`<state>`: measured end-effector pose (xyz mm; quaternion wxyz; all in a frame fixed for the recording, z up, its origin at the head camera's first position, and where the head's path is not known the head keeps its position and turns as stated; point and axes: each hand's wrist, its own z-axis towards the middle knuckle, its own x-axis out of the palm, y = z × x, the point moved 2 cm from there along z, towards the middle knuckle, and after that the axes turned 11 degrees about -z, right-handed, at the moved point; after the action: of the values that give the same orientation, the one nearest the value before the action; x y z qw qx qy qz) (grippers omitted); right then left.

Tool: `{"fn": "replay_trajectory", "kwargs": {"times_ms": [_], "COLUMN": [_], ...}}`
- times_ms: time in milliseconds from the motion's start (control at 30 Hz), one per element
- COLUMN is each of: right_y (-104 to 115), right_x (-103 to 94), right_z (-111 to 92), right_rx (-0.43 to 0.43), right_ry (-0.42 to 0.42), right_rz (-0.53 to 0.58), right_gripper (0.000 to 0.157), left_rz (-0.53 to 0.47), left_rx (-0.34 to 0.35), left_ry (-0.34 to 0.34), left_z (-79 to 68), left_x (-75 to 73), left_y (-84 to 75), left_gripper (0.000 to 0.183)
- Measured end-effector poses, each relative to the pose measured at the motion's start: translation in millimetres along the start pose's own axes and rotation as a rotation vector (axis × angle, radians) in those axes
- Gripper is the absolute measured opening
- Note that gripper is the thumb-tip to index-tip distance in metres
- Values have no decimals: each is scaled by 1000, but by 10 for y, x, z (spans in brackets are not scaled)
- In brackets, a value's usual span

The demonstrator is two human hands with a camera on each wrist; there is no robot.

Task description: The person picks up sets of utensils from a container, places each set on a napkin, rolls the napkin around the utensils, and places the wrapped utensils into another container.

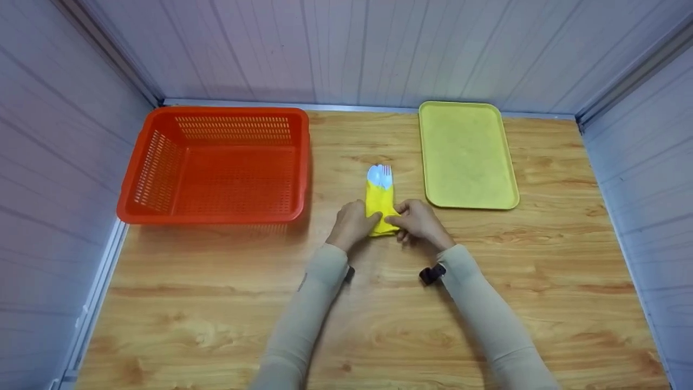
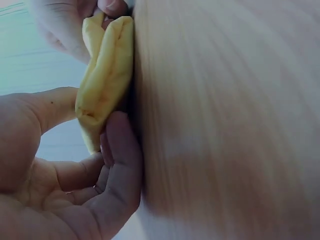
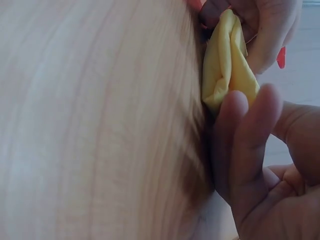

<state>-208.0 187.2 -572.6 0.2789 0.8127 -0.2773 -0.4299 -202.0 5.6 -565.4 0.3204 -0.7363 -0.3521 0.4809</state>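
A folded yellow cloth napkin (image 1: 380, 201) lies on the table, wrapped round a white spoon (image 1: 374, 174) and a white fork (image 1: 386, 176) whose heads stick out at the far end. My left hand (image 1: 351, 221) grips its left edge, thumb on top and fingers beneath. On the other side my right hand (image 1: 421, 221) pinches the near right corner with thumb and fingers. Both wrist views show the napkin's near end (image 2: 107, 75) as thick folded layers between the two hands. The cutlery handles are hidden inside the cloth.
At the left stands a red plastic basket (image 1: 216, 219) with slotted walls. A yellow tray (image 1: 468, 157) lies flat at the back right. Pale panel walls (image 1: 346, 54) close off the wooden table (image 1: 227, 303) at the back and both sides.
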Motion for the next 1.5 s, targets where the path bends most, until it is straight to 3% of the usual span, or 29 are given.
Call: {"fn": "replay_trajectory", "kwargs": {"times_ms": [133, 300, 633, 800, 967, 1033, 1200, 1367, 1500], "right_y": [1, -11, -60, -99, -132, -145, -127, -17, 84], "right_x": [-3, -7, 7, 14, 38, 52, 67, 27, -2], "right_z": [12, 13, 2, -9, -48, -70, -180, -401, -617], "right_rx": [4, -2, -6, -1, -4, -10, -91, -190, -256], "right_ry": [11, 22, 32, 50, 68, 70, 40, -34, -69], "right_rz": [23, 33, 155, 207, 312, 356, 346, 283, 325], "right_gripper": [32, 27, 23, 21, 21, 23, 29, 33, 31], "left_rz": [-17, -116, -190, -312, -455, -502, -629, -790, -876], "left_rx": [18, 3, -15, -41, -15, -12, 2, 72, 139], "left_ry": [-19, -32, -5, 17, 33, 41, 50, 63, 92], "left_z": [22, 38, 31, 15, -24, -48, -141, -323, -513], "left_x": [6, 14, 57, 87, 112, 116, 120, 85, 22], "left_y": [-24, -10, 10, 47, 107, 121, 147, 110, 35], "left_gripper": [31, 28, 25, 22, 25, 27, 29, 30, 31]}}
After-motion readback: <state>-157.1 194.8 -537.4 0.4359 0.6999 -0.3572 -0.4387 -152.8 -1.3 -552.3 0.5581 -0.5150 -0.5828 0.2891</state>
